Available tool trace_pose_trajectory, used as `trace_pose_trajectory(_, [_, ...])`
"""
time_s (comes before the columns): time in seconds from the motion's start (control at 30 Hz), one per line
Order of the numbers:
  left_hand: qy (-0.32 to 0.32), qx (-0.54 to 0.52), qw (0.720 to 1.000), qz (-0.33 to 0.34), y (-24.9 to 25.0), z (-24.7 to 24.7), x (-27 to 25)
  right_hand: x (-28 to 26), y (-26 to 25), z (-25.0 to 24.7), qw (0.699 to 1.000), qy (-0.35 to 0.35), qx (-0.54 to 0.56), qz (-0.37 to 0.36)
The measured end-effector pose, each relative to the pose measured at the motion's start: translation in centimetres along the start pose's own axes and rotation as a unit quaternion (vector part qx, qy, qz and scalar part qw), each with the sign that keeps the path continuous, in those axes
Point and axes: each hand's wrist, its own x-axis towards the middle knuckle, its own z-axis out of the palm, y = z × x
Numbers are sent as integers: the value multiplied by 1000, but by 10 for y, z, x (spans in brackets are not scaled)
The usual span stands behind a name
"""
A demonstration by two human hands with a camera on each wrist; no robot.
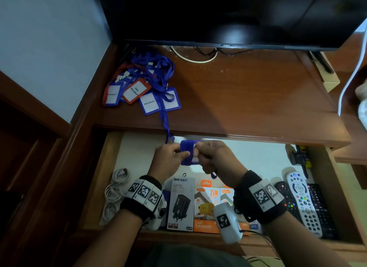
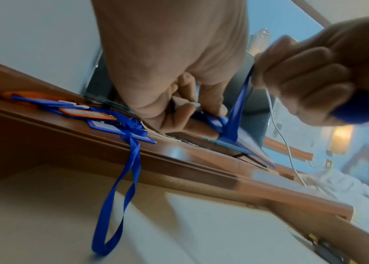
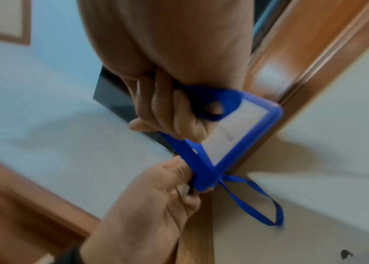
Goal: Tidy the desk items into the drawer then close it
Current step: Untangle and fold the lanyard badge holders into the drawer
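Over the open drawer (image 1: 111, 167) both hands hold one blue badge holder (image 1: 187, 150) with a white card. My left hand (image 1: 183, 152) pinches its corner (image 3: 201, 184) between thumb and fingers. The fingers of my right hand (image 1: 199, 151) are curled round its blue lanyard (image 3: 212, 100), which runs taut to the holder (image 2: 235, 114). A loop of strap (image 3: 266, 209) hangs below. A pile of blue and orange badge holders with lanyards (image 1: 139, 87) lies on the desk's back left; one strap (image 1: 165, 125) trails over the desk edge into the drawer.
The drawer's front holds charger boxes (image 1: 182, 203), coiled white cables (image 1: 117, 187) at the left and several remotes (image 1: 303, 203) at the right. A dark tool (image 1: 299, 155) lies at its back right. A TV (image 1: 218, 14) stands at the back of the desk.
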Motion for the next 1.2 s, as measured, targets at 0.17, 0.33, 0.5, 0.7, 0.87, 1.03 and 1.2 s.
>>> trace_pose_trajectory(0.17, [-86, -4, 996, 35, 6, 0, -8, 10, -1, -11, 994, 47, 90, 36])
trace_pose_trajectory(0.33, [-109, 48, 991, 60, 9, -6, -1, 20, 2, -16, 982, 77, 155, 76])
trace_pose_trajectory(0.5, [-178, 96, 978, 54, 5, -11, 3, 25, -3, -27, 975, 60, 119, 177])
trace_pose_trajectory(0.7, [-243, 143, 957, 64, 1, -19, 0, 26, 9, -42, 976, 57, 11, 211])
trace_pose_trajectory(0.87, [-249, -15, 967, 53, -5, -26, -6, 22, 22, -49, 980, 3, 44, 196])
trace_pose_trajectory(1.03, [-148, -221, 964, 24, 7, -17, -12, 22, 21, -31, 988, 12, 77, 132])
trace_pose_trajectory(1.2, [-41, -384, 922, -15, 16, -9, -6, 36, 27, -13, 981, -15, 124, 147])
